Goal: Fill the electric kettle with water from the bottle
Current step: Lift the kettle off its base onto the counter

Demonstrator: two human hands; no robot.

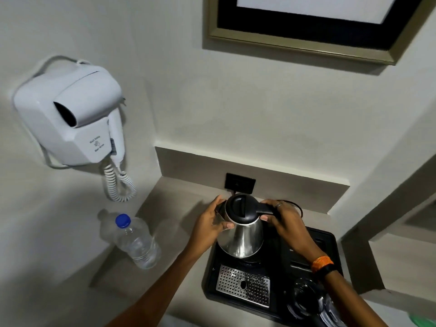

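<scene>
Both hands on kettle (241, 228), lid shut: left hand (208, 223) cups spout side, right hand (286, 221) wraps handle. Bottle (136, 241) (cap on, 1 only) upright left of tray (330, 244), nearer left hand.

Grey counter (165, 232) with capped water bottle (136, 241) at left, well apart from black tray (212, 274) at right.

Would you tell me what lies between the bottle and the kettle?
In the head view, only the left hand on the kettle; otherwise bare counter beside the bottle.
</scene>
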